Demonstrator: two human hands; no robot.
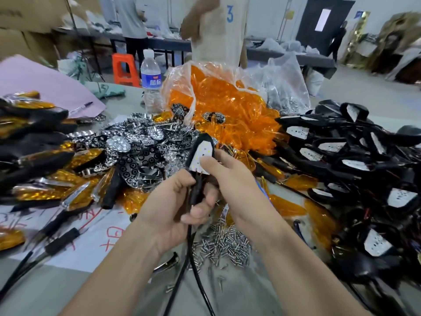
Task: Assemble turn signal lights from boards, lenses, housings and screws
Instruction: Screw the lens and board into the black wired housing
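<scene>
Currently: board-seating step, by judgement. Left hand (180, 201) grips the stem of 1 black housing (191, 157), fingers curled round it, above the bench (68, 290). Right hand (230, 179) pinches the housing head, thumb pressing the white board (202, 151) in. Next calls for 1 lens from the orange heap (227, 106) at 12 o'clock; screws (225, 245) at 6 o'clock.

Upright black housing (197, 153), white board (202, 156) inside
</scene>
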